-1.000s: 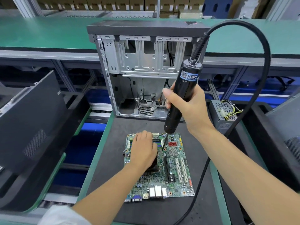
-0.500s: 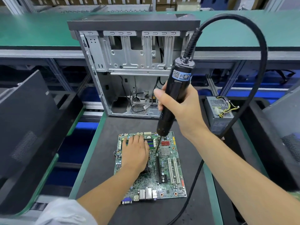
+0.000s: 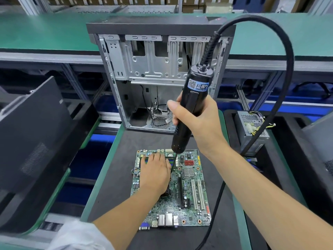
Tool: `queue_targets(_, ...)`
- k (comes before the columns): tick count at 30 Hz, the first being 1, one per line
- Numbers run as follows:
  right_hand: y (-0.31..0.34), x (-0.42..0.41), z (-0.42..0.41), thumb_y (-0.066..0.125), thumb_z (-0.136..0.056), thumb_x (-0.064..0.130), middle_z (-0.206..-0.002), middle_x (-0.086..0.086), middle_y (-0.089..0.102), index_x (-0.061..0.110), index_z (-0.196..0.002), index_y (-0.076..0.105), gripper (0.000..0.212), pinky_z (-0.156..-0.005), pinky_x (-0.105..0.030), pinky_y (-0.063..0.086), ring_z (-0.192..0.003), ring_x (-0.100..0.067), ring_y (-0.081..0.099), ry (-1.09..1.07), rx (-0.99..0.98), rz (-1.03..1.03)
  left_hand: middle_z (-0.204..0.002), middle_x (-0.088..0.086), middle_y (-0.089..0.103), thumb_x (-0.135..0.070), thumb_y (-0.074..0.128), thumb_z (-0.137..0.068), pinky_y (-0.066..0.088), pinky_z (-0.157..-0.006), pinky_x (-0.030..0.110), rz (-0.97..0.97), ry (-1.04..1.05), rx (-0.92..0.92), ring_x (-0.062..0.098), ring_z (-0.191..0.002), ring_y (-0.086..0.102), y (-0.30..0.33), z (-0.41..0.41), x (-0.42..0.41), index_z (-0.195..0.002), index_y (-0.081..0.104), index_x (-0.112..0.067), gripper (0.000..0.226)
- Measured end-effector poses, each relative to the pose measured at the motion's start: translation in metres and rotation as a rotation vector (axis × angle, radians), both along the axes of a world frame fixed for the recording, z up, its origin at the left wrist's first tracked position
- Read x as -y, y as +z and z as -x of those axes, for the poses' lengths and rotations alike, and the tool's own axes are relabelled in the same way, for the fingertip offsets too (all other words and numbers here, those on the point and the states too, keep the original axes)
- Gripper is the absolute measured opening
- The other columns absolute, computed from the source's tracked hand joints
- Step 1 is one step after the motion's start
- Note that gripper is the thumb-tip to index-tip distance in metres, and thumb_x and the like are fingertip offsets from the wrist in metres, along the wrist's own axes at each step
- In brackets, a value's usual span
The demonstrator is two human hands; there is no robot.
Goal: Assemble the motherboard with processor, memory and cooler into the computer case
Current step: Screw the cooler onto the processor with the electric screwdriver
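Stage: the motherboard (image 3: 187,186) lies flat on the dark worktop (image 3: 111,177), outside the computer case (image 3: 153,78) — so mounting into the case is judged not yet done.
Cooler: a dark block under the left hand (image 3: 155,173) is taken to be the cooler (image 3: 166,193) (mostly hidden, so this is a guess); the fastening step is judged to be under way.
Memory: slots are glimpsed past the left fingertips; whether they are filled cannot be told.
Left hand: laid flat, fingers straight, pressed down on the board and the block beneath it, nothing gripped.
Right hand (image 3: 196,121): wrapped firmly round the black electric screwdriver (image 3: 187,109), held nearly upright, its thin bit (image 3: 173,164) brought down just beside the left hand's edge.
Case: stood upright at the far end of the worktop, open side turned toward the person, interior bare apart from some loose wiring at the bottom.
Left to do: remaining fasteners are judged outstanding, then the board is to be lifted into the case.
Edges: green rims border the worktop on both sides; the board sits well inside them.
Open room: a bare strip is left between board and case — the driver's cable (image 3: 281,69) arcs over the right side and trails past the board's right edge, where it could snag.
Neighbours: a power supply (image 3: 252,125) stands off to the right, black trays to either side.
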State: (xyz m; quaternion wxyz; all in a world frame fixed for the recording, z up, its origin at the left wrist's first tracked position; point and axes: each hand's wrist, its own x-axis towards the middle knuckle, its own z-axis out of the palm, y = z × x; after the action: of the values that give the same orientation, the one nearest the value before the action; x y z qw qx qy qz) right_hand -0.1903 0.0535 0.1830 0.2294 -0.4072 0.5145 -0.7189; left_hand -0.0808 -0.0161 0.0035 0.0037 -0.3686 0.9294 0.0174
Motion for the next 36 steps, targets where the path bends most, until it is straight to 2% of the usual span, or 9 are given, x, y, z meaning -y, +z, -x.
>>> queue_targets(4,0.001,0.005,-0.002,0.074,-0.079,0.019,-0.064,0.0,0.058,0.005,-0.085,0.053,0.025,-0.06,-0.028,0.049,-0.055,-0.018,0.055,0.001,0.004,-0.018,-0.118,-0.003,0.05,-0.031,0.013,-0.1,0.027,-0.107,0.041,-0.006,0.012,-0.016,0.02,-0.114,0.045,-0.001,0.0,0.0,-0.121,0.048,-0.019,0.042)
queue_targets(13,0.004,0.007,-0.006,0.074,-0.079,0.02,-0.063,-0.001,0.058,-0.004,-0.087,0.05,0.034,-0.06,-0.03,0.048,-0.054,-0.02,0.055,-0.049,-0.034,0.0,-0.115,0.0,0.053,-0.034,0.008,-0.102,0.028,-0.11,0.037,-0.056,-0.02,-0.09,0.021,-0.112,0.046,-0.004,-0.002,0.003,-0.119,0.05,-0.016,0.049)
queue_targets(20,0.001,0.008,-0.01,0.073,-0.079,0.019,-0.064,-0.001,0.057,-0.005,-0.088,0.05,0.034,-0.06,-0.031,0.049,-0.055,-0.02,0.055,-0.055,-0.027,-0.019,-0.1,-0.003,0.054,-0.037,0.01,-0.103,0.037,-0.083,0.028,-0.096,0.016,-0.177,0.017,-0.094,0.051,-0.001,-0.004,0.001,-0.104,0.043,-0.019,0.037)
queue_targets(24,-0.001,0.009,-0.015,0.074,-0.077,0.023,-0.065,0.003,0.057,0.0,-0.086,0.052,0.034,-0.06,-0.03,0.05,-0.056,-0.018,0.056,-0.069,-0.038,-0.028,-0.097,-0.004,0.058,-0.033,0.013,-0.104,0.037,-0.079,0.027,-0.112,0.035,-0.192,0.015,-0.092,0.055,0.0,-0.003,0.003,-0.106,0.039,-0.018,0.031)
queue_targets(26,-0.002,0.01,-0.018,0.074,-0.078,0.025,-0.065,0.003,0.058,0.004,-0.085,0.053,0.031,-0.061,-0.027,0.05,-0.057,-0.016,0.057,-0.075,-0.051,-0.031,-0.096,-0.004,0.059,-0.031,0.012,-0.104,0.038,-0.084,0.026,-0.113,0.03,-0.189,0.015,-0.093,0.056,0.001,-0.003,0.003,-0.107,0.039,-0.018,0.03)
queue_targets(27,-0.003,0.01,-0.019,0.074,-0.078,0.026,-0.065,0.001,0.058,0.003,-0.084,0.053,0.032,-0.061,-0.027,0.05,-0.058,-0.015,0.057,-0.08,-0.052,-0.031,-0.097,-0.004,0.06,-0.031,0.012,-0.103,0.037,-0.093,0.027,-0.107,0.025,-0.177,0.015,-0.097,0.057,0.001,-0.003,0.002,-0.109,0.039,-0.017,0.031)
queue_targets(30,-0.006,0.013,-0.024,0.073,-0.079,0.027,-0.067,-0.003,0.056,0.005,-0.083,0.052,0.031,-0.062,-0.027,0.05,-0.058,-0.014,0.056,-0.075,-0.052,-0.027,-0.103,-0.004,0.061,-0.033,0.009,-0.103,0.021,-0.115,0.037,-0.075,0.006,-0.115,0.015,-0.109,0.055,0.0,-0.003,0.002,-0.119,0.039,-0.015,0.038)
queue_targets(33,-0.008,0.018,-0.026,0.073,-0.078,0.026,-0.066,0.0,0.056,0.014,-0.08,0.053,0.024,-0.061,-0.025,0.049,-0.057,-0.012,0.055,-0.051,-0.049,-0.024,-0.115,-0.002,0.059,-0.032,0.01,-0.103,0.016,-0.117,0.041,-0.07,0.006,-0.072,0.017,-0.117,0.051,-0.001,-0.002,0.002,-0.133,0.034,-0.013,0.043)
queue_targets(36,-0.009,0.021,-0.023,0.072,-0.079,0.022,-0.061,0.002,0.055,0.003,-0.081,0.05,0.03,-0.058,-0.027,0.049,-0.054,-0.014,0.053,-0.084,-0.031,-0.017,-0.117,-0.001,0.058,-0.033,0.01,-0.103,0.016,-0.117,0.042,-0.075,0.008,-0.06,0.017,-0.118,0.049,-0.001,-0.001,0.002,-0.135,0.034,-0.014,0.044)
